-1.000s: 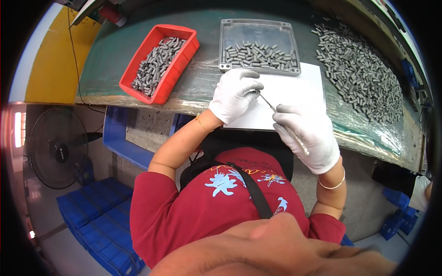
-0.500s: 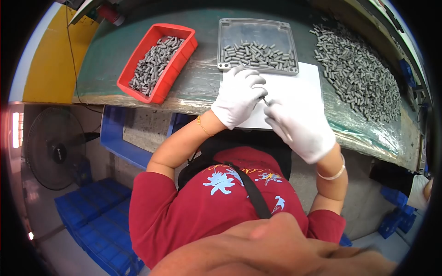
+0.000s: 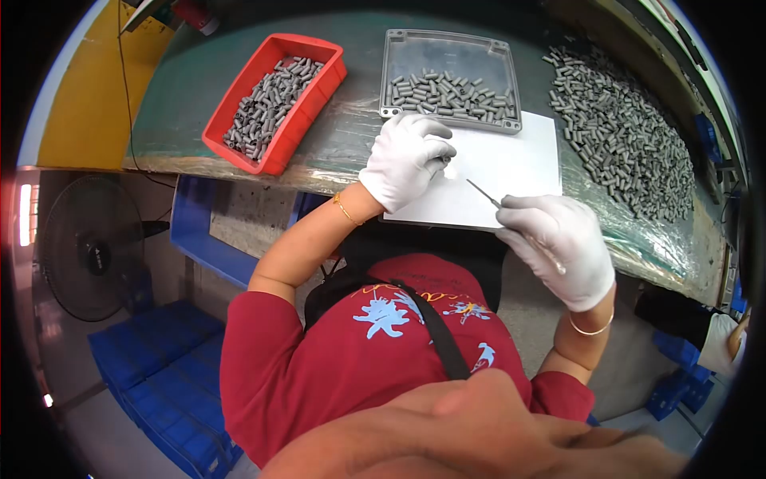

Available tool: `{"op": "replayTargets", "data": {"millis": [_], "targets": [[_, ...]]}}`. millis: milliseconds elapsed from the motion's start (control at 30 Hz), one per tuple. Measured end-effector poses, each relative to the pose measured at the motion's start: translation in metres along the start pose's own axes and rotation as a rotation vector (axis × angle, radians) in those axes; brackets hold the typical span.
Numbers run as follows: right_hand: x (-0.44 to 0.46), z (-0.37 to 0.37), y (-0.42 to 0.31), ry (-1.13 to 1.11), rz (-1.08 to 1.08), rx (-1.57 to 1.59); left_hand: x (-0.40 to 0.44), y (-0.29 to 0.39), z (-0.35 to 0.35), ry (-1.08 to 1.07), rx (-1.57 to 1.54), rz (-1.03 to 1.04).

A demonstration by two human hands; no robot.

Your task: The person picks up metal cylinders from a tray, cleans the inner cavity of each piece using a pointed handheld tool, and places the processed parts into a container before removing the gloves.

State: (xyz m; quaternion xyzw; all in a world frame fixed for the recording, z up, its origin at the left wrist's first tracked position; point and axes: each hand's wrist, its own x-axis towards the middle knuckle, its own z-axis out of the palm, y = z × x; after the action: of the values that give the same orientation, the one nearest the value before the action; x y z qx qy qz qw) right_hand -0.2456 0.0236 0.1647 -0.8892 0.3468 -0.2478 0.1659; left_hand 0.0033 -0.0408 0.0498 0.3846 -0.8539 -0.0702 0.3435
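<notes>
My left hand (image 3: 405, 160), in a white glove, is closed over the white sheet (image 3: 511, 164), with a small grey cylinder (image 3: 445, 160) pinched at its fingertips, mostly hidden. In a matching glove, my right hand (image 3: 558, 247) grips a thin dark metal rod (image 3: 483, 194) whose tip points up and left toward my left hand, with a gap between. Just beyond the left fingers, a clear plastic tray (image 3: 451, 49) holds many grey cylinders (image 3: 455, 97). The far end of the rod is hidden in my palm.
To the left stands a red bin (image 3: 275, 164) partly filled with grey cylinders. A large loose pile of cylinders (image 3: 622, 132) covers the table's right side. A fan (image 3: 94, 255) and blue crates (image 3: 159, 359) are at lower left. Another person's gloved hand (image 3: 724, 343) shows at right.
My right hand has drawn back down and to the right, away from my left hand, so the rod now shows plainly. My left hand has shifted slightly left.
</notes>
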Motion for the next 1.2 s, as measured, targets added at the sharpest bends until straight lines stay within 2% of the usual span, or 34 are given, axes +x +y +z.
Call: {"op": "replayTargets", "data": {"millis": [500,1200], "targets": [[0.012,0.018,0.001,0.086,-0.052,0.012,-0.002,0.009,0.000,-0.037,0.023,-0.025],[0.016,0.020,-0.003,0.064,-0.025,-0.009,-0.001,0.008,0.003,-0.005,0.012,0.003]]}}
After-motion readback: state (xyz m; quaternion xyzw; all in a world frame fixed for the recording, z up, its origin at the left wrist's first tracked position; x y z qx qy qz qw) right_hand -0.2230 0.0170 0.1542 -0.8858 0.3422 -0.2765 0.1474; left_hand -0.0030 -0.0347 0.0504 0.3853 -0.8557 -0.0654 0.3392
